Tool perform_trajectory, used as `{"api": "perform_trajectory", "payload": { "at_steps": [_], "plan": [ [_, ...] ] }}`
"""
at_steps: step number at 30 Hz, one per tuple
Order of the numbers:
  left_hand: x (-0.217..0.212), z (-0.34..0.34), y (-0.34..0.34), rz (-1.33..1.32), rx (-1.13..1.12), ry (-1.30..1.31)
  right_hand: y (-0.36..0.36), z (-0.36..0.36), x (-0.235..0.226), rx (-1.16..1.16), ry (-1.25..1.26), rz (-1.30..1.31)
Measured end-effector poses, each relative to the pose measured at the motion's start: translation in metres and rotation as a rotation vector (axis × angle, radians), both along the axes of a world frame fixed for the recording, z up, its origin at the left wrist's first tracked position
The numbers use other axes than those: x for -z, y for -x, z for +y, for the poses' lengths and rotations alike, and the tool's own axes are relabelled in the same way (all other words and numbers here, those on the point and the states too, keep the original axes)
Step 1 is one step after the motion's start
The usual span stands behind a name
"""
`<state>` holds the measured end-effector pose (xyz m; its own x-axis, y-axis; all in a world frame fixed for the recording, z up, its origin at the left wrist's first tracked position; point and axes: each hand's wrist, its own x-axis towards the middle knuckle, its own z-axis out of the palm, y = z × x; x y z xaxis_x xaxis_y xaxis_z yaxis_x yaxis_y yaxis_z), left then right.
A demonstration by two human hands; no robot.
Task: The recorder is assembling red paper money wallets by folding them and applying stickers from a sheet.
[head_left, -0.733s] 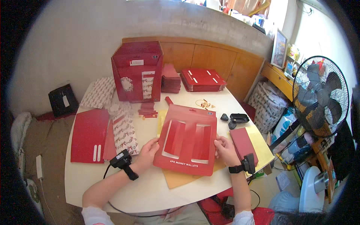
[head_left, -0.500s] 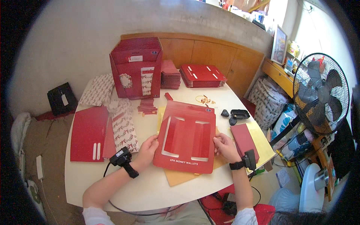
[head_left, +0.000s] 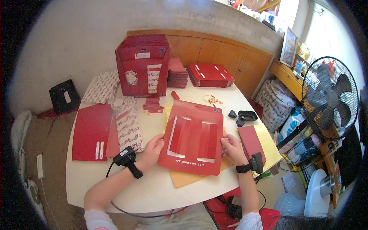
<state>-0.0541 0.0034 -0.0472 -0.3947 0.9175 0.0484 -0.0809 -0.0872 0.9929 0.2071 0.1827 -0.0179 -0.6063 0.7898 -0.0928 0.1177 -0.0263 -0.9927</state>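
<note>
A red cardboard packaging card (head_left: 209, 168) with slots and a rounded lower edge is held up over the table's middle, tilted toward me. A glossy red folded panel (head_left: 192, 136) shows behind two cut-out windows in its front. My left hand (head_left: 152, 149) grips its left edge, fingers mostly hidden behind the card. At the right edge, my right hand (head_left: 232, 148) pinches the card between thumb and fingers. Partly covered beneath it lies a tan sheet (head_left: 183, 179). Close to my right hand is a stack of dark red wallets (head_left: 251, 143).
A tall red display box (head_left: 142, 65) full of cards stands at the back, beside red stacks (head_left: 211, 75). Patterned sleeves (head_left: 128, 124) and red sheets (head_left: 90, 132) lie left. Red strips (head_left: 153, 105), rubber bands (head_left: 212, 100) and a black case (head_left: 247, 115) are farther back. A fan (head_left: 330, 98) stands right.
The whole view has shifted slightly. Both hands keep their hold on the card, which stays in nearly the same place with a slight change of tilt.
</note>
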Motion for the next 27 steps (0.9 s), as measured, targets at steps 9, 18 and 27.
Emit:
{"api": "perform_trajectory", "payload": {
  "at_steps": [9, 18, 27],
  "plan": [
    [0.011, 0.000, 0.006, -0.005, 0.022, -0.029, 0.002, 0.003, 0.003, 0.013, 0.080, 0.066],
    [-0.004, -0.001, 0.002, -0.091, 0.053, 0.008, -0.002, 0.005, 0.000, 0.007, 0.199, 0.132],
    [-0.002, -0.003, 0.002, -0.065, 0.049, -0.031, -0.007, 0.006, -0.009, -0.066, 0.290, 0.155]
  ]
}}
